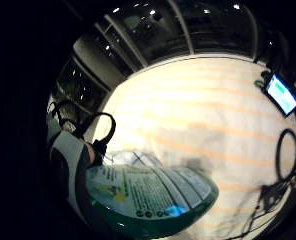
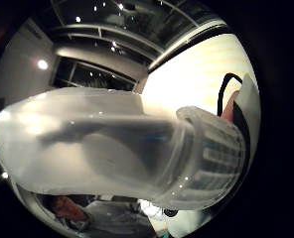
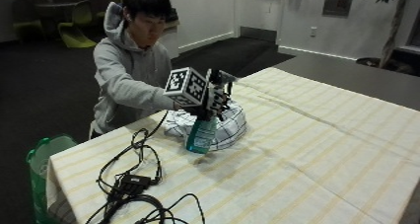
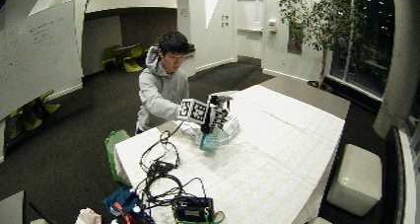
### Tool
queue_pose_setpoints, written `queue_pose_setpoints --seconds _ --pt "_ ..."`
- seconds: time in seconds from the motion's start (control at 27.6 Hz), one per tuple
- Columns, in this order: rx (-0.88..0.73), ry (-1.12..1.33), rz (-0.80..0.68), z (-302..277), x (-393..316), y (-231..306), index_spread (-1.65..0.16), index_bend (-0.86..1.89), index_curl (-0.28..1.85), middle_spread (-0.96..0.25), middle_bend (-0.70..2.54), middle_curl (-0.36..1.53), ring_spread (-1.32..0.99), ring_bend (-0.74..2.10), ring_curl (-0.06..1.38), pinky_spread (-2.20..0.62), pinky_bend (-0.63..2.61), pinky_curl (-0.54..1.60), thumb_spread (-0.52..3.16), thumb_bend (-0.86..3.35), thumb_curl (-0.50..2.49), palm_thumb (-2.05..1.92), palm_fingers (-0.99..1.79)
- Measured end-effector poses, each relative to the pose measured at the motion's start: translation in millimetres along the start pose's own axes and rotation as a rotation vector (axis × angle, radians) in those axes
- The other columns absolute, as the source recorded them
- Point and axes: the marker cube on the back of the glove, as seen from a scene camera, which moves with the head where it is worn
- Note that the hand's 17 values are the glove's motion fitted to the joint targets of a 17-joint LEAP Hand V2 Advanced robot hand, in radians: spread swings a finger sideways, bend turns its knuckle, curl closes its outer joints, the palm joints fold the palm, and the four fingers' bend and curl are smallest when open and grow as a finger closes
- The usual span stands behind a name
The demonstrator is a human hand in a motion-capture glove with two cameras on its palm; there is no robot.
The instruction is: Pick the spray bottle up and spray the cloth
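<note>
The person's gloved right hand (image 3: 211, 96) is holding the spray bottle (image 3: 201, 134) upright by its neck, the grip curled round it just under the trigger head. The bottle is hanging just above the striped table (image 3: 315, 150), with the checked cloth (image 3: 226, 123) lying bunched close behind it at about one o'clock. The bottle looks like light, smooth plastic, probably slippery, so the neck seems the sensible place to hold.
</note>
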Motion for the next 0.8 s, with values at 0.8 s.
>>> queue_pose_setpoints --seconds 0.8 --pt "-0.481 0.737 -0.202 17 -55 88 -0.14 0.39 0.5 -0.11 0.64 0.52 -0.18 0.68 0.45 -0.3 0.41 0.37 0.21 -0.03 0.66 0.97 1.41"
